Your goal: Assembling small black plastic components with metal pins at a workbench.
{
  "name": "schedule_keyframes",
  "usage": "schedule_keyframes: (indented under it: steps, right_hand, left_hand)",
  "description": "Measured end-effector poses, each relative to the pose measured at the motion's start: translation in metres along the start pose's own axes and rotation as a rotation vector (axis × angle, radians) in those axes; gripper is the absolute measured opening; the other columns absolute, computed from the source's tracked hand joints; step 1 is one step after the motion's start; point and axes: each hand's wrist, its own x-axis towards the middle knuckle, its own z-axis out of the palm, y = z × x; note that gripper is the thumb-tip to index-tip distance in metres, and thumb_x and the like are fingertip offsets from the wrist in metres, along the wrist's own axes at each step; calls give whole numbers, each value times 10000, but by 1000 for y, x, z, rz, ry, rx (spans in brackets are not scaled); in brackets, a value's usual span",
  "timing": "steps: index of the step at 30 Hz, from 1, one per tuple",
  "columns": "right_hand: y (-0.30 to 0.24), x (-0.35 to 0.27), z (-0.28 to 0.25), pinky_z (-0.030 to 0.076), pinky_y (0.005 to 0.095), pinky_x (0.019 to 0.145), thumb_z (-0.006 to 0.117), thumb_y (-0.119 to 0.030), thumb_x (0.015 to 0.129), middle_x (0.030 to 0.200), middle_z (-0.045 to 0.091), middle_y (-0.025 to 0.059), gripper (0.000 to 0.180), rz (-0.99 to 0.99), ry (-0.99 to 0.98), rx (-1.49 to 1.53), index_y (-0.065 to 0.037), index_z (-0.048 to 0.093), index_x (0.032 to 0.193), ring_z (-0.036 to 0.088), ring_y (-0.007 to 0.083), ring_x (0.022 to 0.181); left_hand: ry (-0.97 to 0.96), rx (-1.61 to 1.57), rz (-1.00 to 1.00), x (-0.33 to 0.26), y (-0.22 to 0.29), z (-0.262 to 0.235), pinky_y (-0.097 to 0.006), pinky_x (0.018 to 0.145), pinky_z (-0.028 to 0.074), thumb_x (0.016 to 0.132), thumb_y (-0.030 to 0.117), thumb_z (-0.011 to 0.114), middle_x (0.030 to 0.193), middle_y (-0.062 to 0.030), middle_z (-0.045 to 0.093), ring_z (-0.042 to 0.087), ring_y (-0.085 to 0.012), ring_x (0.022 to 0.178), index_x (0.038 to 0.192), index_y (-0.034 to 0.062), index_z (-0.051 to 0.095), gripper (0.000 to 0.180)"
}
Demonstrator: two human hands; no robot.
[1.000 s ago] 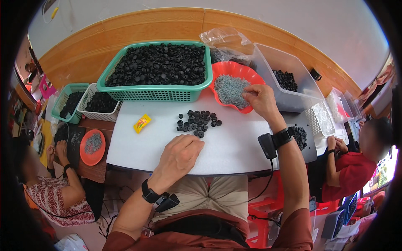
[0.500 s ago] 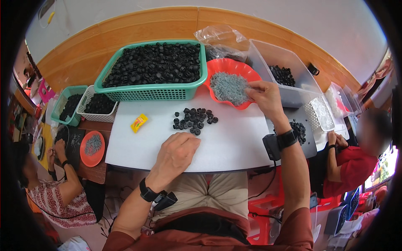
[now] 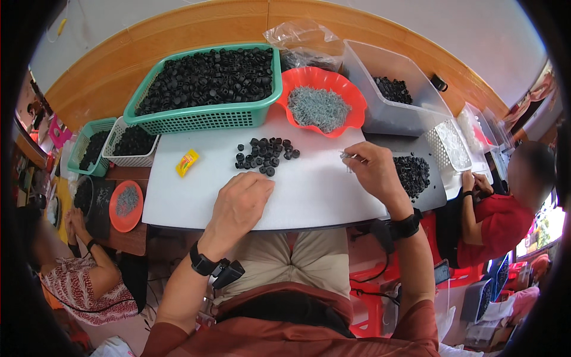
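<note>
My left hand (image 3: 241, 199) rests closed on the white work surface (image 3: 309, 202), its curled fingertips hidden from view. Just beyond it lies a loose group of small round black plastic parts (image 3: 262, 156). On the right, my right hand (image 3: 377, 169) pinches a few small silvery screws (image 3: 346, 156) between thumb and fingers, over the surface. A scalloped red bowl (image 3: 356, 117) at the back holds a heap of the same grey metal pieces (image 3: 319, 109).
A green basket (image 3: 205, 119) full of black parts stands behind, beside a clear plastic bin (image 3: 395, 122). A yellow packet (image 3: 187, 163) lies at left. Small black pieces (image 3: 411, 177) are heaped at right. Co-workers sit on both sides, one near a red plate (image 3: 138, 221).
My right hand has come away from the red bowl toward me, with screws in its fingers. My left hand stays closed by the black parts. The whole view has shifted slightly.
</note>
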Motion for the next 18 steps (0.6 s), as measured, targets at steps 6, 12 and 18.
schedule_keyframes:
  steps: [6,12,18]
  right_hand:
    - [7,-10,6,551,425,846,717,-101,871,1047,730,171,178,-57,-80,-191,-5,750,1016,696,377,933]
    - [1,-18,3,545,419,855,700,-122,892,1126,715,150,213,-51,-103,-229,-8,741,1067,693,364,955]
    - [6,-29,6,551,393,830,678,-61,896,1120,713,153,200,-8,-11,-66,3,730,1079,700,355,923]
  left_hand:
    - [5,-4,3,0,2,0,-387,788,569,823,9,747,961,-109,722,697,-309,903,948,22,725,127]
    - [6,-1,0,0,3,-1,-384,786,568,822,9,747,963,-109,723,697,-307,899,948,20,728,128]
    - [8,7,0,-1,5,-1,-386,786,567,818,10,750,962,-107,723,696,-308,895,948,16,731,132]
